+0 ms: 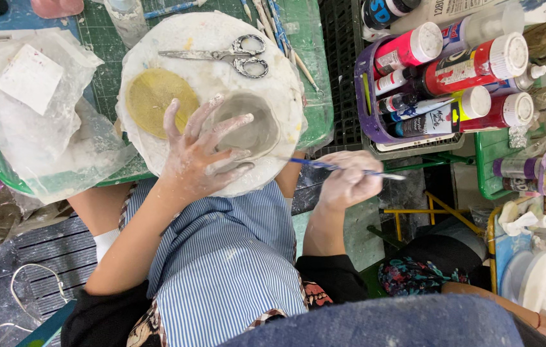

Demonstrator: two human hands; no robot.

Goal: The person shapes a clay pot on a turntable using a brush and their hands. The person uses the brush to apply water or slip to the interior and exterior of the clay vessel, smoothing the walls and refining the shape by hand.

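clay bowl shaped, brush work under way

far left, a white tile point(29, 77) lies on crumpled plastic sheet point(61, 151), untouched. next comes the round white board point(157, 38) on the green mat point(103, 42); a yellow disc point(151, 99) lies flat on its left part and scissors point(231, 56) lie near its far edge, neither in use.

the left hand point(199, 154), smeared with clay, fingers spread and curved, cups the near-left side of the grey clay bowl point(254, 125), which sits on the board right of the disc. the bowl already has a hollow and a raised wall, so forming looks mostly done; the surface looks wet and uneven, so smoothing or finishing seems left.

the right hand point(347, 180) is closed in a pinch on a thin blue brush point(337, 168); its tip reaches the bowl's near-right edge, though i cannot tell if it touches.

further right, a purple basket point(366, 119) holds paint bottles point(472, 67), all capped, so painting appears not started.
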